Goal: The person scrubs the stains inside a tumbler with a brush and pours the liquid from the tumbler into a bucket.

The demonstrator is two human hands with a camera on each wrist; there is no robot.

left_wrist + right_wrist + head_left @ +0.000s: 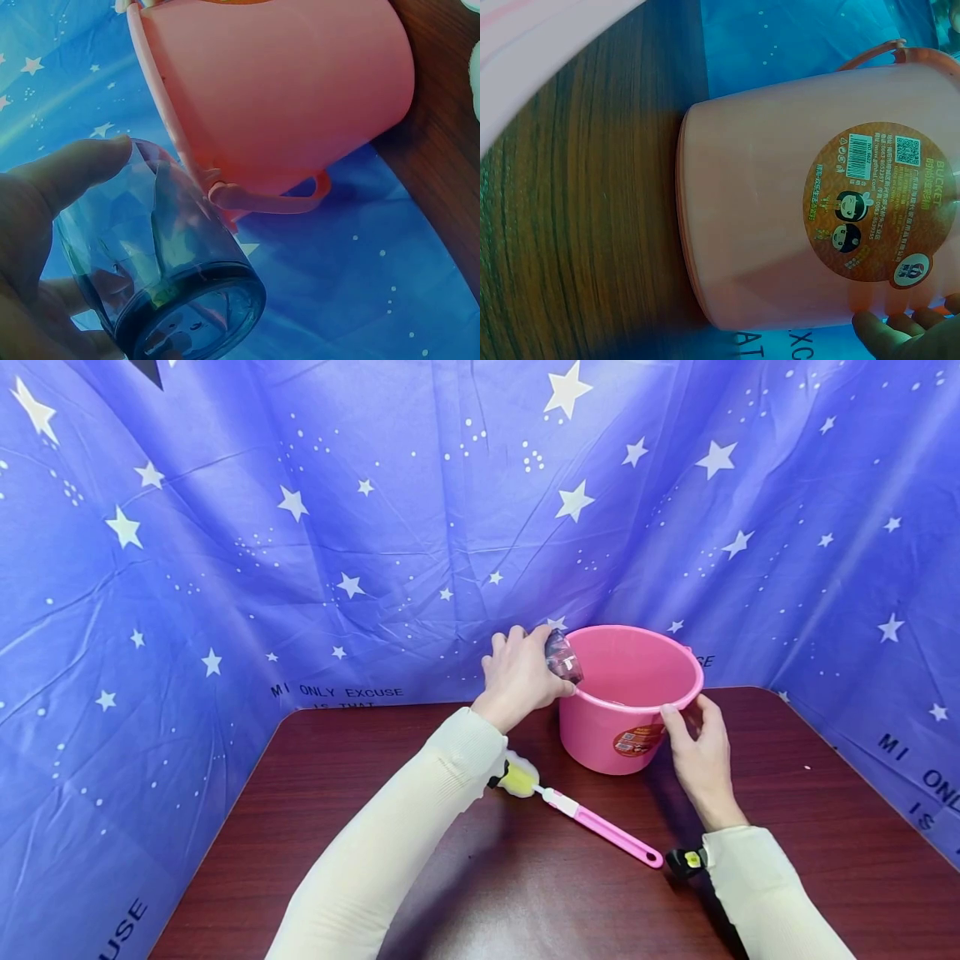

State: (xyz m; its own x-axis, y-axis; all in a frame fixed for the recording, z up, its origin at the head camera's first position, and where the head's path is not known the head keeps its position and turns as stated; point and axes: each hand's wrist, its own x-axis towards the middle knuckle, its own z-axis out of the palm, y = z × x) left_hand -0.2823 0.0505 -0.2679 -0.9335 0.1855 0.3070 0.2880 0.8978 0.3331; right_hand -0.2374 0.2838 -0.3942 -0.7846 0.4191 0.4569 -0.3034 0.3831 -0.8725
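Note:
My left hand (517, 675) grips a clear drinking glass (563, 657), tilted at the left rim of a pink bucket (588, 739). In the left wrist view the glass (195, 244) has its thick base toward the camera and its mouth end at the bucket's rim, near the handle joint. The bucket stands upright. My right hand (703, 764) holds the bucket's right side, thumb at the rim. Fingertips (870, 324) lie against the wall below the round label (870, 202) in the right wrist view.
A bottle brush with a pink handle (611, 835) and a yellow-white sponge head (519, 777) lies in front of the bucket, between my forearms. The dark red wooden table (315, 793) backs onto a blue star-patterned curtain (420, 527), which also hangs at both sides.

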